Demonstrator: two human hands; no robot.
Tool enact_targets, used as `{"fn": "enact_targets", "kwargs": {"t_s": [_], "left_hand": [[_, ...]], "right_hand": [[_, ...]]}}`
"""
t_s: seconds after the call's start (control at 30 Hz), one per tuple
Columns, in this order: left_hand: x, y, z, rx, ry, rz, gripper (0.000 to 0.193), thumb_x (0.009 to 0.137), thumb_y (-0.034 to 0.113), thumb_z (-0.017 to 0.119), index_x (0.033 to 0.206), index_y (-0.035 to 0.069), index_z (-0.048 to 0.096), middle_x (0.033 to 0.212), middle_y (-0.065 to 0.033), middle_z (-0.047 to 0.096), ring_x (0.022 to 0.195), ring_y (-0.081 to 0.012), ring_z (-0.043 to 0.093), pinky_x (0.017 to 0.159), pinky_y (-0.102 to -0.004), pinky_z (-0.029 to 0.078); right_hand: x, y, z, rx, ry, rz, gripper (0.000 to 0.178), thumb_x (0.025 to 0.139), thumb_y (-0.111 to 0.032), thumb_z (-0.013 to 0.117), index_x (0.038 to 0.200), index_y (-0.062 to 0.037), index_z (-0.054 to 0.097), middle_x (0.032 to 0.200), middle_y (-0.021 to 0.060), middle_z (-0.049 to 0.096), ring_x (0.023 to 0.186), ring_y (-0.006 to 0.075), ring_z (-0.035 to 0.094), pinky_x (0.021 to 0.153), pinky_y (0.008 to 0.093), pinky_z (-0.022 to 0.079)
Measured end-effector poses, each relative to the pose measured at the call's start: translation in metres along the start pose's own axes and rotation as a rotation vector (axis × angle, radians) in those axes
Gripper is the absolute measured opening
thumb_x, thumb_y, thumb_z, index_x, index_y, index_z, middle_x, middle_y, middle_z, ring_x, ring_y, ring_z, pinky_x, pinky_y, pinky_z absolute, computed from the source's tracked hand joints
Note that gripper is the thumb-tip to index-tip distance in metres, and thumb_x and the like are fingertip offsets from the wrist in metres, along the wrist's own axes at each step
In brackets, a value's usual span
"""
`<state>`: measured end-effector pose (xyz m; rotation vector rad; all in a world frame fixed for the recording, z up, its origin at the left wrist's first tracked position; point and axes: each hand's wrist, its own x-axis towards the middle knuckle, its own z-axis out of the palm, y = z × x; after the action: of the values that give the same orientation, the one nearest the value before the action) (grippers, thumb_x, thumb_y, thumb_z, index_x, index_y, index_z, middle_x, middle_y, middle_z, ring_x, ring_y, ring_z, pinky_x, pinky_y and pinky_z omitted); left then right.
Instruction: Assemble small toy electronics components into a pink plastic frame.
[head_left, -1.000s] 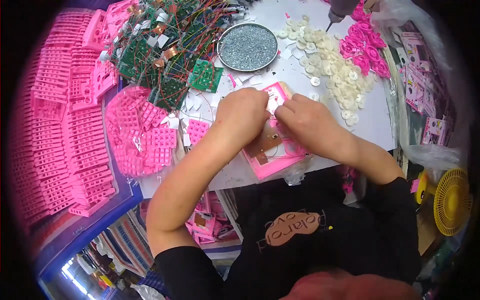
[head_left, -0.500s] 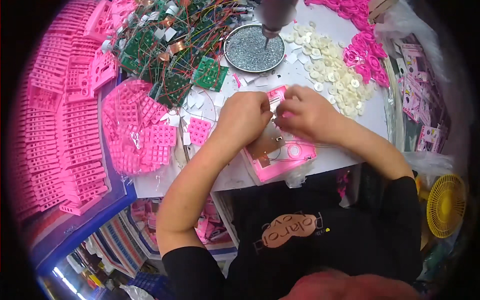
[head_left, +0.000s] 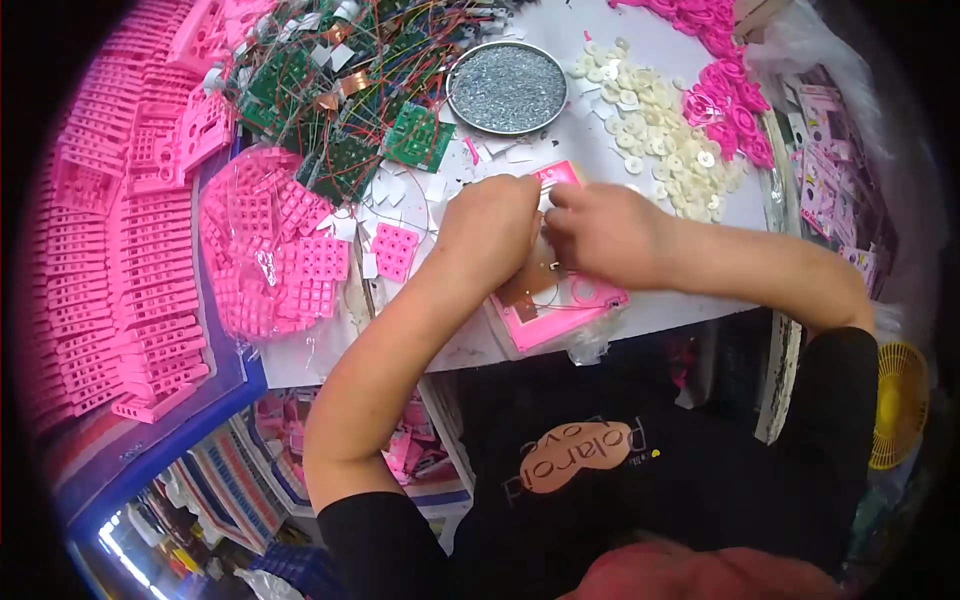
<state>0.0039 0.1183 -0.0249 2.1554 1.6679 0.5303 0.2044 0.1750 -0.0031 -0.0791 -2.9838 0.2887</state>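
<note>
A pink plastic casing (head_left: 545,333) lies at the table's front edge, its inside facing up. In it sits a brown circuit board (head_left: 531,284) with thin wires. My left hand (head_left: 490,225) rests over the casing's left side, fingers curled closed; what they grip is hidden. From the right, my right hand (head_left: 605,238) reaches over the board with its fingers bent in and pressed together, close to the left fingertips. Whatever it pinches cannot be made out. Both hands cover the casing's middle.
Behind the casing stands a round dish of small metal screws (head_left: 507,90). White discs (head_left: 655,150) and magenta parts (head_left: 735,110) lie to the right. Green circuit boards with wires (head_left: 350,110), bagged pink keypads (head_left: 270,250) and stacked pink casings (head_left: 130,240) fill the left.
My right hand has turned, its elbow swinging outward, and the fingers have closed in nearer the left hand. The dark tool above the screw dish has left the view.
</note>
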Motion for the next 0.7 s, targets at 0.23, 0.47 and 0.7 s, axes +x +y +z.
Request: {"fn": "enact_targets", "kwargs": {"t_s": [0.23, 0.47, 0.7], "left_hand": [[0.002, -0.003, 0.011, 0.014, 0.061, -0.038, 0.013, 0.087, 0.014, 0.063, 0.085, 0.001, 0.064, 0.082, -0.0203, 0.067, 0.08, -0.0414, 0.066, 0.073, -0.0506, 0.052], [-0.012, -0.004, -0.03, -0.181, 0.411, -0.308, 0.023, 0.087, 0.025, 0.073, 0.093, 0.002, 0.071, 0.087, -0.0128, 0.07, 0.082, -0.0307, 0.067, 0.074, -0.0417, 0.052], [-0.033, -0.018, 0.001, -0.088, 0.56, -0.21, 0.013, 0.081, 0.019, 0.074, 0.087, 0.008, 0.072, 0.091, -0.0043, 0.072, 0.088, -0.024, 0.065, 0.089, -0.0409, 0.041]], "right_hand": [[-0.004, -0.016, 0.023, 0.079, 0.312, 0.22, 0.021, 0.08, -0.011, 0.072, 0.098, -0.0022, 0.066, 0.093, 0.01, 0.06, 0.094, 0.0294, 0.057, 0.078, 0.037, 0.052], [-0.005, -0.017, 0.008, 0.21, 0.158, 0.319, 0.026, 0.081, -0.009, 0.072, 0.106, -0.0029, 0.068, 0.101, 0.0109, 0.064, 0.105, 0.0311, 0.058, 0.085, 0.0379, 0.053], [-0.006, -0.001, -0.015, 0.335, 0.355, 0.337, 0.017, 0.086, -0.016, 0.071, 0.098, -0.0051, 0.072, 0.095, 0.0096, 0.069, 0.09, 0.0291, 0.063, 0.076, 0.0387, 0.053]]}}
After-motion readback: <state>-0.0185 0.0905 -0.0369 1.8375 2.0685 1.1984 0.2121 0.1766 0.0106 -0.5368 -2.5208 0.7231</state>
